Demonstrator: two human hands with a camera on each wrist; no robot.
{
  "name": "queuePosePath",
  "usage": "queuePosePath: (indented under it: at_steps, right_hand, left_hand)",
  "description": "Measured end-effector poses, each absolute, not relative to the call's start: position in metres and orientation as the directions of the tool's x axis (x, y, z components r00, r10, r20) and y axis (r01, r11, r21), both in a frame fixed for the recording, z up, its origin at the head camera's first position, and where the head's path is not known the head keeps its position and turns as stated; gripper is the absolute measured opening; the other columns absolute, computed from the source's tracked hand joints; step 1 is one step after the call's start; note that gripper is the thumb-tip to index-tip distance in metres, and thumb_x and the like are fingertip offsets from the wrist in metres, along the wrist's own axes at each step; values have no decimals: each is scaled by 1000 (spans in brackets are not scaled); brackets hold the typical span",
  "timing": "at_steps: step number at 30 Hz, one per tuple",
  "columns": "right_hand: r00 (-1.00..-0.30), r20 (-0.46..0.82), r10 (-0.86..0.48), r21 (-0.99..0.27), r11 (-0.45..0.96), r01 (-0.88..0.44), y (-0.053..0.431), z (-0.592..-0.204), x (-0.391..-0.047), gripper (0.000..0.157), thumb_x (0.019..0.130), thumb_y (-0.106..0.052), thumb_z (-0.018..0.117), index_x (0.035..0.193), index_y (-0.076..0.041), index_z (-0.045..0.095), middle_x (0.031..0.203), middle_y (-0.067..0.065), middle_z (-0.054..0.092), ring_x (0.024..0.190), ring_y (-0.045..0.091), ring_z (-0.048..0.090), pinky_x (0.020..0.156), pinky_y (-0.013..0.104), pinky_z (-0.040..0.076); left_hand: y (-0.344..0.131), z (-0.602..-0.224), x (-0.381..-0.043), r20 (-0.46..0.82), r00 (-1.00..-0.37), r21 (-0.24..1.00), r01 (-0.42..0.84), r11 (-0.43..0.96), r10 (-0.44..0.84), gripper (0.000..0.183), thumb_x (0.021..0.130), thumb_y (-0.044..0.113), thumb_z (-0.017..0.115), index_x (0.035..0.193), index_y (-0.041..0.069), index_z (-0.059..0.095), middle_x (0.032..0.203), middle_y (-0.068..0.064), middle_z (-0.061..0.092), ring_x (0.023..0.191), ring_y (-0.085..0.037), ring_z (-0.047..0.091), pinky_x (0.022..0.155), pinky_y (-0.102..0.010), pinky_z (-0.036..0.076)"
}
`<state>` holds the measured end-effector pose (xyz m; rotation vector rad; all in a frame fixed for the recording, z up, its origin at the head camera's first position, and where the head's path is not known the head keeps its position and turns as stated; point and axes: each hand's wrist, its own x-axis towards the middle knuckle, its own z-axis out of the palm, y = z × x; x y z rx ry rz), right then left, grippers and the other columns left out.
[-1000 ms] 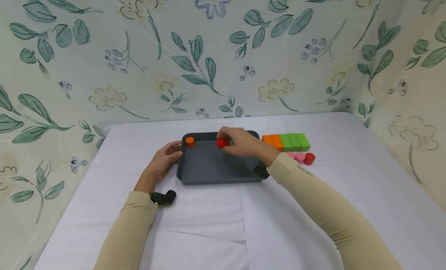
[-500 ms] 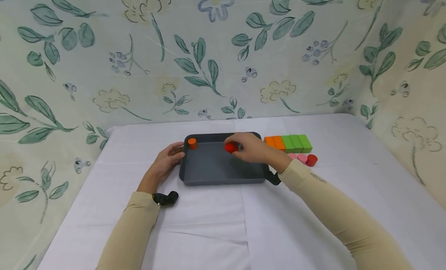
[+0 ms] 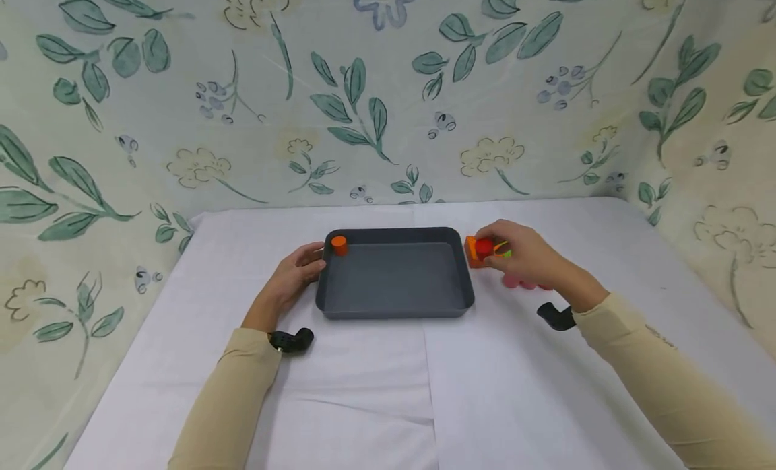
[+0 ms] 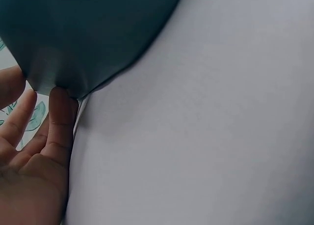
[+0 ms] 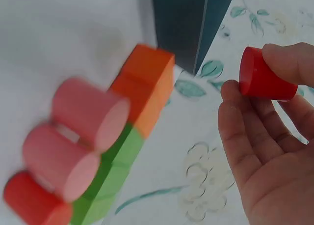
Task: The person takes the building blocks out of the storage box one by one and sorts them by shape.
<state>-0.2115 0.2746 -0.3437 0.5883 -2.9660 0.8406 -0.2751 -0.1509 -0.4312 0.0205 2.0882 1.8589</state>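
My right hand [image 3: 533, 254] pinches a red cylinder block [image 5: 267, 76] between thumb and fingertips. In the head view it is over the orange blocks, just beyond the right side of a dark grey rectangular tray [image 3: 394, 281]. An orange cylinder [image 3: 339, 246] stands in the tray's far left corner. At the tray's left wall, my left hand [image 3: 287, 275] touches the outside with its fingertips; the left wrist view shows these fingers [image 4: 60, 117] fairly straight against the tray wall.
Right of the tray, orange blocks [image 5: 147, 80] and green blocks [image 5: 113, 168] form a row, partly covered by my right hand in the head view. Two pink cylinders [image 5: 88, 109] and another red cylinder [image 5: 35, 200] stand beside that row. A white cloth [image 3: 364, 382] covers the table.
My right hand has carried the red cylinder rightward, from above the tray to over the orange blocks. The left hand has stayed at the tray's left side.
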Motion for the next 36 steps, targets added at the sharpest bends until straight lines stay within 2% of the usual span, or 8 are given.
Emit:
queuePosePath:
  at_steps: [6,19,27,36]
  right_hand:
    - [-962,8,-274,-506,828,-241,298,-345,-201,41,90,-6,66,130,-1,56,127,19,60,113,36,61,99,56,53]
    - [-936,71,-344,-488,807,-334,301,-367,-205,38,85,2,67,122,0,60,118,16,66,102,28,61,90,50,58]
    - [-955,11,-298,-456,848,-270,299,-374,-208,41,85,0,69,125,-1,60,124,18,63,106,31,60,95,52,56]
    - [-955,12,-296,-399,874,-277,296,-382,-209,39,84,-1,74,121,-2,65,119,16,64,106,30,57,96,53,55]
  left_hand:
    - [-150,-431,-275,-231,-944,970,-203,136,234,60,99,11,56,155,12,33,161,-15,33,144,-33,39,122,-47,32]
    - [-149,-432,-275,-249,-943,965,-222,140,220,61,99,12,57,155,14,33,160,-13,35,142,-33,41,121,-47,33]
    - [-148,-432,-276,-243,-945,967,-217,134,220,61,98,12,58,154,14,34,160,-14,36,142,-33,42,120,-46,34]
    - [-151,-433,-277,-240,-945,968,-214,132,224,61,98,13,58,154,14,34,160,-13,36,141,-32,42,120,-46,34]
